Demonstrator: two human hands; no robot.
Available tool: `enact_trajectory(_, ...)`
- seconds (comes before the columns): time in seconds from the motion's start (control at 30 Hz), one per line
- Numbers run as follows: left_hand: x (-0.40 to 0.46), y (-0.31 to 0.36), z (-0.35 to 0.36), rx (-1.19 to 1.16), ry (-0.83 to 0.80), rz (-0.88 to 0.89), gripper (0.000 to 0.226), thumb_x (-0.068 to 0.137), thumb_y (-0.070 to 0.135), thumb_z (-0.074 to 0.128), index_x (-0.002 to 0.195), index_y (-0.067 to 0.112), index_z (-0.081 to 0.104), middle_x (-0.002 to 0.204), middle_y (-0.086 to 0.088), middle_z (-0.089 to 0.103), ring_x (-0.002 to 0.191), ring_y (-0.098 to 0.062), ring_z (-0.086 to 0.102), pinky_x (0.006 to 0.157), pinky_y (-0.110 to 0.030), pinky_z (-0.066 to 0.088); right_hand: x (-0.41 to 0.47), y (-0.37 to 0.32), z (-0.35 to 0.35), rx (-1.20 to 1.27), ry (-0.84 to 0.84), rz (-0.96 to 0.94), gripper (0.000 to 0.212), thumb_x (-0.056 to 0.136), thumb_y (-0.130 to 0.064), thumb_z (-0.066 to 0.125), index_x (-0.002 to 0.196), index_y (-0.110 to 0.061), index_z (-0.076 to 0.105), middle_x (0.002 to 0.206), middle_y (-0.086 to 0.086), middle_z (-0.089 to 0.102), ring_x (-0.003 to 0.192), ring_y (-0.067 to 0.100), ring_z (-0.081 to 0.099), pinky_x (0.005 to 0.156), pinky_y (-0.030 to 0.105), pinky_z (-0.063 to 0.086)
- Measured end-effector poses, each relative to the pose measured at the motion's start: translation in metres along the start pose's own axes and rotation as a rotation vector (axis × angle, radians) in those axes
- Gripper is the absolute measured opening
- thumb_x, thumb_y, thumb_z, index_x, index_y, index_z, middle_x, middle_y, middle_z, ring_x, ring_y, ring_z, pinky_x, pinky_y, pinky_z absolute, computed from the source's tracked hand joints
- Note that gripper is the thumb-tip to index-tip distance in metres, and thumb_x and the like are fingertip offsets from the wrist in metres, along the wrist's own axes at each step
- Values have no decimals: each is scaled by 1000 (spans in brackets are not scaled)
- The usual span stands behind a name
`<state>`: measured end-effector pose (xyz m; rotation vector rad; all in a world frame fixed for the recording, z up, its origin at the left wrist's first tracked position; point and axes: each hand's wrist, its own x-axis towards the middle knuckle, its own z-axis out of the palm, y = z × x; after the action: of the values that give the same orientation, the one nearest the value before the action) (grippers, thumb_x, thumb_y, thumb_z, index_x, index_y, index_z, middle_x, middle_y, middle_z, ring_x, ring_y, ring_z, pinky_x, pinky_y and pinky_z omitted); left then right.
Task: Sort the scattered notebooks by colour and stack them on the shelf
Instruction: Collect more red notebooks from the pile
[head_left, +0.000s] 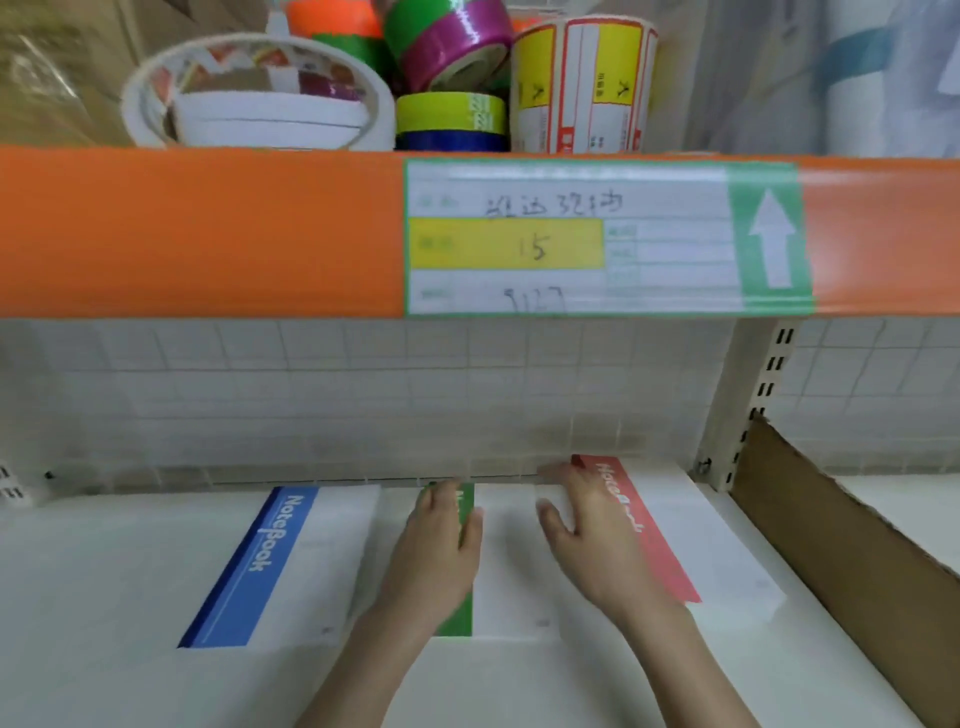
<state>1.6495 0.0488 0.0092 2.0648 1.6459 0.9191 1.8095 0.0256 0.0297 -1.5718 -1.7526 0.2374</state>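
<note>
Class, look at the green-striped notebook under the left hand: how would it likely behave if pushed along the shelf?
The green-striped notebook lies flat and thin on the smooth white shelf, so it would probably slide, not tip or roll. Its cover looks glossy, perhaps slippery. The left hand rests flat on it, suggesting little weight.

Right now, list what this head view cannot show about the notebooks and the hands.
- Green notebook: title and most of the green band, covered by the left hand.
- Red notebook: end of its title, covered by the right hand.
- Stack heights: top-down angle hides them.
- Shelf label: small print blurred.
</note>
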Motion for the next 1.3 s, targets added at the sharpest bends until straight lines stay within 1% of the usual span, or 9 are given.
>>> enact_trajectory(0.07, -6, -19, -22, -4, 30, -27, 42, 100, 32, 38, 139, 18, 36, 140, -1, 41, 124, -16, 45, 101, -28, 38, 0, -23, 19, 17, -31, -55, 33, 95, -18, 52, 127, -19, 54, 129, -6, 54, 119, 10, 49, 85, 5, 26)
enact_trajectory(0.2, -24, -59, -64, 53, 96, -90, 45, 100, 33, 37, 142, 18, 33, 146, 1, 35, 126, -13, 43, 100, -23, 35, -1, -65, 61, 62, -124, -94, 36, 96, -18, 49, 132, -20, 49, 135, -5, 49, 123, 13, 46, 85, 5, 24)
enact_trajectory(0.3, -38, -91, -95, 97, 107, -137, 41, 100, 30, 39, 138, 16, 37, 139, -1, 40, 123, -15, 45, 99, -24, 37, -6, -98, 91, 113, -181, -135, 35, 95, -19, 49, 130, -22, 50, 133, -7, 50, 118, 11, 50, 84, 8, 30)
enact_trajectory(0.4, -50, -120, -122, 144, 133, -143, 35, 99, 27, 41, 131, 12, 42, 133, -3, 43, 118, -16, 48, 97, -28, 41, -10, -130, 119, 129, -227, -197, 35, 95, -18, 49, 131, -20, 51, 137, -6, 47, 127, 11, 44, 92, 7, 25)
enact_trajectory(0.57, -69, -163, -160, 194, 152, -137, 40, 100, 28, 38, 138, 15, 38, 141, 2, 38, 126, -9, 42, 101, -16, 31, -19, -178, 159, 153, -308, -224, 36, 96, -19, 49, 132, -21, 49, 141, -5, 45, 129, 11, 43, 103, 14, 28)
enact_trajectory(0.63, -76, -177, -173, 198, 147, -148, 41, 100, 28, 39, 139, 15, 37, 142, 2, 36, 128, -9, 40, 102, -16, 29, -23, -193, 172, 173, -340, -222, 36, 96, -19, 49, 132, -21, 49, 141, -6, 44, 129, 10, 43, 99, 11, 30)
enact_trajectory(0.77, -88, -202, -197, 186, 154, -169, 42, 100, 28, 40, 140, 16, 37, 142, 2, 37, 130, -9, 38, 103, -16, 29, -29, -220, 195, 154, -358, -249, 37, 96, -21, 48, 133, -23, 48, 143, -8, 41, 131, 9, 40, 98, 10, 28)
enact_trajectory(1.03, -112, -253, -241, 190, 173, -192, 41, 100, 28, 39, 140, 18, 36, 141, 4, 36, 129, -8, 39, 101, -14, 29, -38, -278, 242, 176, -394, -288, 36, 97, -21, 46, 133, -24, 48, 145, -6, 39, 136, 8, 35, 113, 20, 22)
enact_trajectory(1.3, -136, -301, -290, 228, 210, -232, 40, 100, 29, 40, 139, 18, 37, 140, 2, 38, 125, -11, 43, 100, -18, 35, -52, -336, 290, 205, -408, -325, 38, 95, -18, 48, 133, -22, 49, 143, -5, 43, 134, 10, 37, 114, 24, 24)
